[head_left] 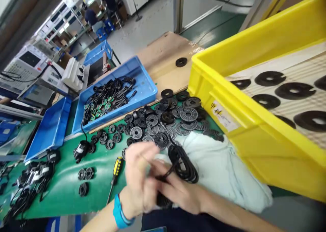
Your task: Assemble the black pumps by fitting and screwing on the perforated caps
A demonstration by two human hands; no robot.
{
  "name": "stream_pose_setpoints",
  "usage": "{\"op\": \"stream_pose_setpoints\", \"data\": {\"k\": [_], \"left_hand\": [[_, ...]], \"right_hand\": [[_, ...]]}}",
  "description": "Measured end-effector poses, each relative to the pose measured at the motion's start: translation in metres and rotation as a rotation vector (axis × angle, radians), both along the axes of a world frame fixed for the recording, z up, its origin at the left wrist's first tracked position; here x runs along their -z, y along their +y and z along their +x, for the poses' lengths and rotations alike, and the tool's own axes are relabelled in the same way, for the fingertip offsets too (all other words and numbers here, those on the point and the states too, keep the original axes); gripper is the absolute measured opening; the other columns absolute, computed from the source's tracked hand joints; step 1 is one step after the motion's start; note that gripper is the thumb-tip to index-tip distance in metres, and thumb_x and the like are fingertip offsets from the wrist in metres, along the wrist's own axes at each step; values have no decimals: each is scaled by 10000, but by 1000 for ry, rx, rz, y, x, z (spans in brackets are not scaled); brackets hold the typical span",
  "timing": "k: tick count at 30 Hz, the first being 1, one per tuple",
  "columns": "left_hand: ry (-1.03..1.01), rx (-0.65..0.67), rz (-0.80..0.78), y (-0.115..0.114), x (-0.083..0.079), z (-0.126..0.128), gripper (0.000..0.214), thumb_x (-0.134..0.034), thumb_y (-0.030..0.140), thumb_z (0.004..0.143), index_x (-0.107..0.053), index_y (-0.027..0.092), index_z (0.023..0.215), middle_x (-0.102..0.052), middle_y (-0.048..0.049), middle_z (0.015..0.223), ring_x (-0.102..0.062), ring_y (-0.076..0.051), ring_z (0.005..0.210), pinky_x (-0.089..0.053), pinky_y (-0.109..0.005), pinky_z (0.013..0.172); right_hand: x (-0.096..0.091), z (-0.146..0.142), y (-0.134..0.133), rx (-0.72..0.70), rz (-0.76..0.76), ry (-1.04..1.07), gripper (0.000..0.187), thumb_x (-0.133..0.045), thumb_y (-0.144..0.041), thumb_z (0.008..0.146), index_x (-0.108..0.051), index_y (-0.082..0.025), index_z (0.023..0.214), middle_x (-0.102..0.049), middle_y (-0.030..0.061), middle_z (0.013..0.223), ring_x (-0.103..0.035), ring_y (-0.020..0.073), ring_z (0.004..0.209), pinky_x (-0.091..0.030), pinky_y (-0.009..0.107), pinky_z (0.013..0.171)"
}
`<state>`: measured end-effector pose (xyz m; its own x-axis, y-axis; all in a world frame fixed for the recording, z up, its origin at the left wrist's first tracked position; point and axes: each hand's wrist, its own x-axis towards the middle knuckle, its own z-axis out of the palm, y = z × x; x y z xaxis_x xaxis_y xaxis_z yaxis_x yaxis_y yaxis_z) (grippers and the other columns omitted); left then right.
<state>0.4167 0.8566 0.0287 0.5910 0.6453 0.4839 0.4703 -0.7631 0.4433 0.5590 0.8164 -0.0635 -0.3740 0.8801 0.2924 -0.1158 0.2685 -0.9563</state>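
Room: factory workshop, a worker (91, 17) seated far off.
Tabletop: green mat (63, 188) holding black slotted discs (152, 126), a yellow-handled screwdriver (116, 167) and a blue tray (114, 96) of cables.
Crate: yellow (254, 123), black rings inside.
Hands: left hand (139, 181), wearing a blue wristband (121, 213), beside right hand (180, 191).
Grip: both blurred, curled around a black cable (182, 165) coiled on pale cloth (224, 171); tightness, cannot tell.

The discs (188, 114) are matt black plastic, the crate (267, 150) glossy.
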Motion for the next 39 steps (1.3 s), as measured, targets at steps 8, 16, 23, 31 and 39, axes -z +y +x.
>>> {"op": "stream_pose_setpoints", "data": {"k": [8,16,23,31,39], "left_hand": [[-416,-292,-605,-64,60,2,516,-520,451,1024,-443,267,1500,-446,-109,1566,-410,-292,1466,-337,-484,1225],[-509,-125,-759,-57,62,-3,535,-484,507,1031,-426,280,1512,-276,-75,1695,-220,-281,1582,-212,-476,1294],[-480,99,-832,-57,77,-12,582,-370,570,1048,-366,279,1553,-198,-90,1722,-145,-296,1600,-155,-534,1296],[-537,127,-838,-50,81,-8,568,-407,573,1038,-385,323,1548,-247,-67,1707,-213,-300,1575,-190,-545,1281],[-265,-510,-214,-51,56,-76,586,-371,555,1045,-430,200,1508,-479,-178,1499,-470,-322,1387,-373,-531,1159]], "right_hand": [[-5,14,1,25,-33,-9,617,-356,-383,1076,-177,-255,1652,-416,124,1606,-379,279,1498,-298,551,1251],[-9,15,-13,56,-81,30,677,-465,-401,1040,-188,-299,1650,-290,61,1691,-316,269,1540,-237,512,1281],[1,4,-28,259,-36,37,573,-390,-465,1051,-394,-263,1587,-469,78,1590,-441,295,1454,-310,505,1249],[-2,2,-24,333,23,-37,533,-396,-501,1045,-517,-256,1502,-551,92,1511,-495,317,1405,-392,522,1201],[3,-9,-27,451,90,-84,435,-329,-417,1070,-515,-261,1431,-690,89,1159,-648,279,1136,-491,495,1070]]}}
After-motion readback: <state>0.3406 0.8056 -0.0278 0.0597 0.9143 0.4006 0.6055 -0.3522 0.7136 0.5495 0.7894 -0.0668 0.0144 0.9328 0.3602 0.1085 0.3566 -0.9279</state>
